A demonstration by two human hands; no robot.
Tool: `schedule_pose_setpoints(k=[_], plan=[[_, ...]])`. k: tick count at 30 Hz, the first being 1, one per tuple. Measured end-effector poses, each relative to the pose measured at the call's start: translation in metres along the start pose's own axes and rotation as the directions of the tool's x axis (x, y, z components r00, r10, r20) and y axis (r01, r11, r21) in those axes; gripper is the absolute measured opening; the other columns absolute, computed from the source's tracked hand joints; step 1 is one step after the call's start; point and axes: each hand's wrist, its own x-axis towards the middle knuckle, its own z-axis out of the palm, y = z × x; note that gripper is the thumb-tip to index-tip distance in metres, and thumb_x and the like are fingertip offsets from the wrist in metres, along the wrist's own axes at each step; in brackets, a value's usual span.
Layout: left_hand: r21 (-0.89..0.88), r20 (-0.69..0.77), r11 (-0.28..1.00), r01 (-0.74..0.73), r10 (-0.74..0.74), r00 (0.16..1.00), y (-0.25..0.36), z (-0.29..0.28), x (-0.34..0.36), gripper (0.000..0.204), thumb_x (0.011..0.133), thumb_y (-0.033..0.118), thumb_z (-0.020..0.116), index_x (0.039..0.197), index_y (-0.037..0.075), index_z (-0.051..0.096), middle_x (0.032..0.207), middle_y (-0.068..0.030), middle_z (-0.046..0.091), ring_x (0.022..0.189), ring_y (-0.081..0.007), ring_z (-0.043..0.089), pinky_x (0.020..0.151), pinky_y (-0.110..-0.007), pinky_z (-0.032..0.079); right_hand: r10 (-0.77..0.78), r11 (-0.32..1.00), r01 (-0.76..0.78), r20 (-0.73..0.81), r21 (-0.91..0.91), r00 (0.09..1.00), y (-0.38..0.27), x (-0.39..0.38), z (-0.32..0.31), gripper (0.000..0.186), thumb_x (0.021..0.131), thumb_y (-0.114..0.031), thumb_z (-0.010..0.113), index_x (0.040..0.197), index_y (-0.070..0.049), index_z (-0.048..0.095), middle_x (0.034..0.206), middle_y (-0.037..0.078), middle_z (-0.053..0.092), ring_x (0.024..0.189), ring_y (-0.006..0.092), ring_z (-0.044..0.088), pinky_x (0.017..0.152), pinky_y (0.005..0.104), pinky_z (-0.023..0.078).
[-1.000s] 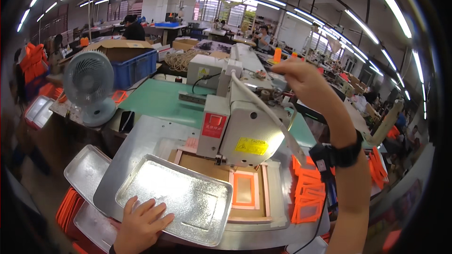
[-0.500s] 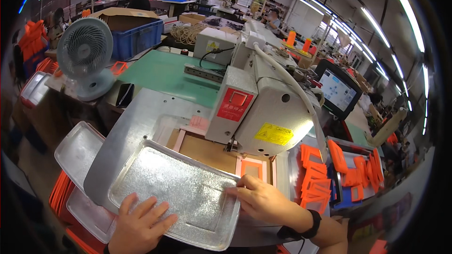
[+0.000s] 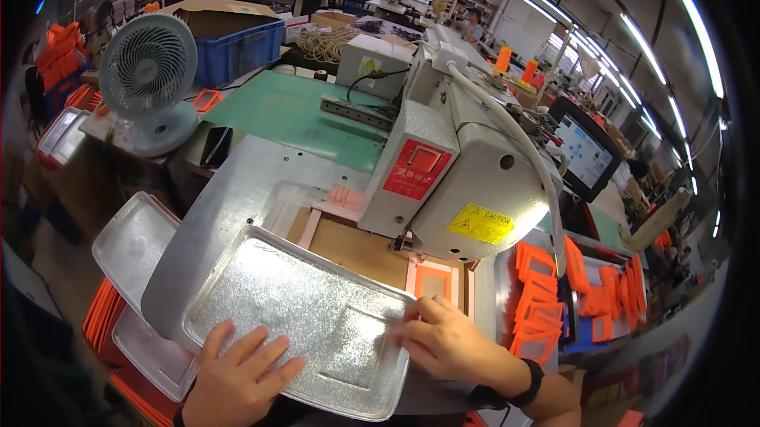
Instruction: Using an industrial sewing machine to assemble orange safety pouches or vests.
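A shiny, clear or silvery rectangular tray with a raised rim lies tilted on the grey metal machine plate. My left hand rests on its near left part, fingers spread flat. My right hand is at the tray's right end, thumb and fingers pinched together over the surface just inside the rim. Motion blurs those fingertips, and whatever they grip cannot be made out. Behind the tray stands a large sewing machine head. Beneath it, an orange rectangular frame sits in a pale pink holder.
Similar trays are at the left, by a stack of orange pieces. Several orange-edged pieces overlap at the right, next to a blue bin. A fan, a phone and a screen surround the machine.
My view has shifted slightly, so the machine appears further right. My left hand stays flat on the tray; my right fingers still pinch near its right end, now blurred by motion.
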Motion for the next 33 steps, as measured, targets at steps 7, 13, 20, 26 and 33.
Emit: schedule_pose_setpoints(k=[7, 13, 20, 26, 33], plan=[[0.001, 0.003, 1.000, 0.003, -0.003, 1.000, 0.001, 0.002, 0.000, 0.033, 0.077, 0.002, 0.061, 0.108, 0.010, 0.070, 0.118, -0.0101, 0.064, 0.115, -0.0317, 0.057, 0.102, -0.055, 0.038, -0.040, 0.970, 0.013, -0.106, -0.242, 0.994, -0.007, -0.001, 0.004, 0.044, 0.091, -0.029, 0.065, 0.128, -0.007, 0.059, 0.130, 0.016, 0.057, 0.104, 0.0337, 0.057, 0.096, 0.0468, 0.039], [0.007, 0.008, 1.000, -0.005, 0.005, 1.000, 0.002, 0.000, 0.003, 0.031, 0.077, 0.003, 0.061, 0.106, 0.010, 0.070, 0.116, -0.0106, 0.064, 0.113, -0.0314, 0.057, 0.100, -0.054, 0.039, -0.559, 0.544, 0.251, 0.124, 0.800, 0.820, -0.038, -0.021, -0.028, 0.028, 0.079, -0.012, 0.074, 0.103, 0.001, 0.065, 0.100, 0.014, 0.063, 0.080, 0.0304, 0.066, 0.075, 0.0421, 0.053], [-0.005, -0.053, 0.997, -0.073, 0.073, 0.996, 0.003, -0.008, 0.010, 0.030, 0.075, 0.011, 0.068, 0.105, 0.013, 0.070, 0.106, -0.0055, 0.068, 0.101, -0.0269, 0.063, 0.099, -0.049, 0.040, -0.098, 0.989, 0.115, -0.161, 0.097, 0.982, -0.054, -0.039, -0.027, 0.024, 0.084, -0.025, 0.077, 0.096, -0.007, 0.068, 0.089, 0.006, 0.066, 0.080, 0.0245, 0.066, 0.068, 0.0322, 0.053], [0.027, -0.035, 0.974, -0.226, 0.227, 0.973, 0.021, -0.035, 0.040, 0.025, 0.077, 0.011, 0.066, 0.101, 0.005, 0.068, 0.104, -0.0092, 0.068, 0.097, -0.0284, 0.064, 0.089, -0.040, 0.046, -0.243, 0.966, 0.234, -0.074, -0.112, 0.967, -0.066, -0.072, -0.027, 0.030, 0.079, -0.010, 0.073, 0.105, 0.000, 0.064, 0.100, 0.013, 0.063, 0.083, 0.0325, 0.061, 0.072, 0.0412, 0.051], [0.244, -0.203, 0.949, -0.200, 0.251, 0.946, 0.003, -0.060, 0.081, 0.037, 0.070, 0.024, 0.079, 0.102, 0.009, 0.068, 0.089, -0.0027, 0.065, 0.089, -0.0224, 0.064, 0.094, -0.044, 0.042, 0.077, 0.987, -0.012, -0.416, 0.158, 0.906, -0.030, -0.107, -0.053, 0.029, 0.084, -0.023, 0.075, 0.103, -0.003, 0.065, 0.111, 0.013, 0.068, 0.092, 0.0247, 0.066, 0.080, 0.0353, 0.051]])
